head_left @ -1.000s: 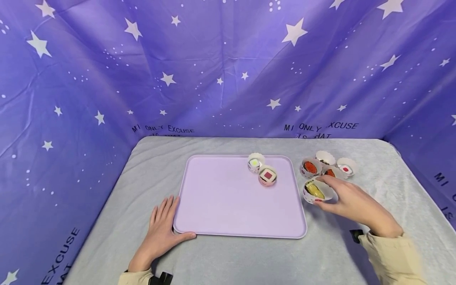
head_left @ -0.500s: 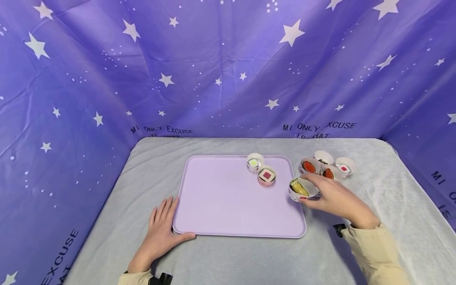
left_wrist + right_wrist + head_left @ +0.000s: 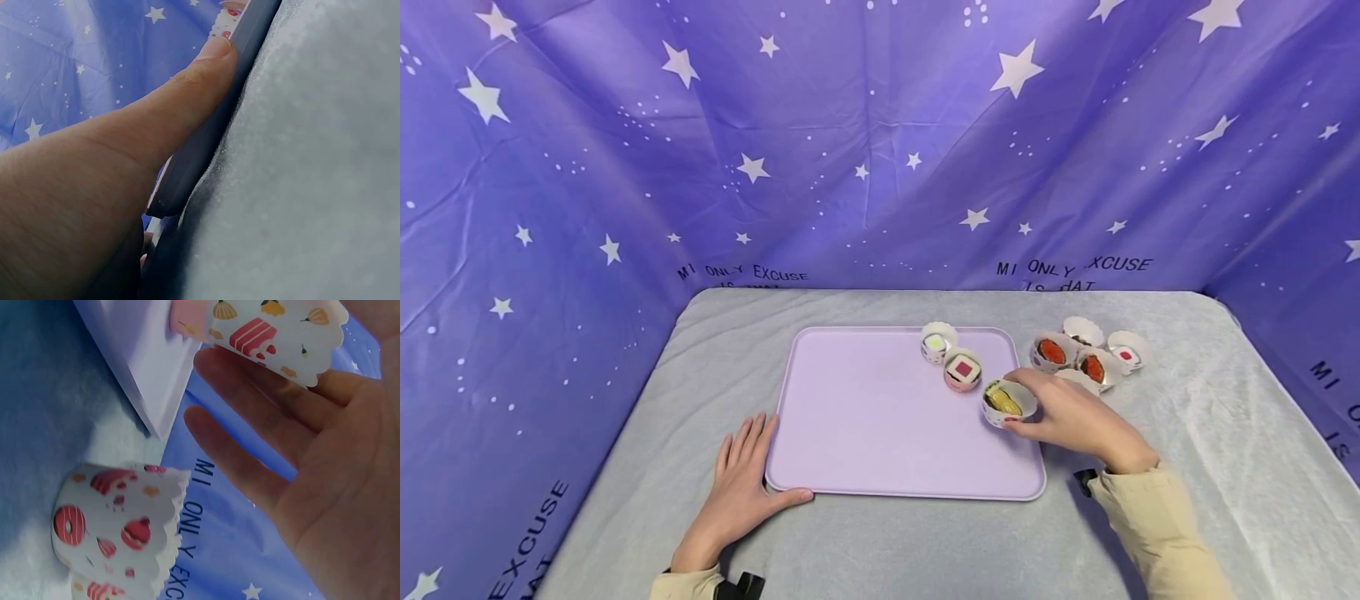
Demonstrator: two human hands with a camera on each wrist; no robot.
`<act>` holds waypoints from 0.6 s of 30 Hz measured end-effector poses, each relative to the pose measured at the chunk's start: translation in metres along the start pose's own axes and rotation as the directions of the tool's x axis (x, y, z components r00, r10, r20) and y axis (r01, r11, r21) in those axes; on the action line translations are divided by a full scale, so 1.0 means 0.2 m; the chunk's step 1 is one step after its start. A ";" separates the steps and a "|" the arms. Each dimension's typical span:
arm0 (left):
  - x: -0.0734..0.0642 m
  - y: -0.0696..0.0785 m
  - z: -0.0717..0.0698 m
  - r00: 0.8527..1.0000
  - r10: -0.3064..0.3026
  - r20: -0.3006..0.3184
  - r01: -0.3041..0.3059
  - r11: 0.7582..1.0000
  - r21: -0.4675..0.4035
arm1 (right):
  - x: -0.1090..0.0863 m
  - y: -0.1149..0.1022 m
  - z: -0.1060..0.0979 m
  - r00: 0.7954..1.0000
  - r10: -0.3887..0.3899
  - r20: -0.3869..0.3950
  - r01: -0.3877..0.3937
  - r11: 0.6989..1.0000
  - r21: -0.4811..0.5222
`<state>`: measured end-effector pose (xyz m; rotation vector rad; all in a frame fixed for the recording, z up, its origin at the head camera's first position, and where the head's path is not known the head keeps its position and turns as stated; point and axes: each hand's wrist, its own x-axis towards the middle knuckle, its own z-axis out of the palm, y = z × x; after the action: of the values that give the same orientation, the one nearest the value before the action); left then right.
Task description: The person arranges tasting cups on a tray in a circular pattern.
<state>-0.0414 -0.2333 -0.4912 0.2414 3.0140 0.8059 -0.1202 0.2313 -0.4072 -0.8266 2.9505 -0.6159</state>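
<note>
My right hand (image 3: 1075, 417) holds a patterned paper baking cup (image 3: 1000, 418) between thumb and fingers, over the right side of the lilac tray (image 3: 865, 417). A yellow-topped sushi-like piece (image 3: 1002, 399) sits in this cup. In the right wrist view the cup's printed wall (image 3: 281, 337) shows against the fingers; two fingers extend below it. My left hand (image 3: 737, 483) lies with straight fingers along the tray's left edge, its thumb (image 3: 200, 75) on the front rim. Two cups stand on the tray: one with a green-centred piece (image 3: 935, 344), one with a red-centred piece (image 3: 963, 369).
Right of the tray several cups cluster: two with orange-red toppings (image 3: 1051, 351) (image 3: 1093, 367), a white one with a red dot (image 3: 1126, 355), a cup (image 3: 1083, 330) behind, and one partly hidden cup (image 3: 1078, 380). Grey cloth (image 3: 887, 550) covers the table; starry purple curtains (image 3: 865, 167) surround it.
My right hand has carried the cup with the yellow-topped piece leftward, from beside the tray to over its right side. A cup behind the hand has come into view. My left hand stays put.
</note>
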 end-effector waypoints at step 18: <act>0.01 -0.01 0.01 1.000 -0.008 0.011 0.008 1.000 0.003 | 0.10 -0.03 0.10 0.999 -0.026 0.036 0.026 1.000 -0.017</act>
<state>-0.0427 -0.2336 -0.4930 0.2328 3.0037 0.7965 -0.1312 0.2093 -0.4213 -0.8696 2.9215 -0.5707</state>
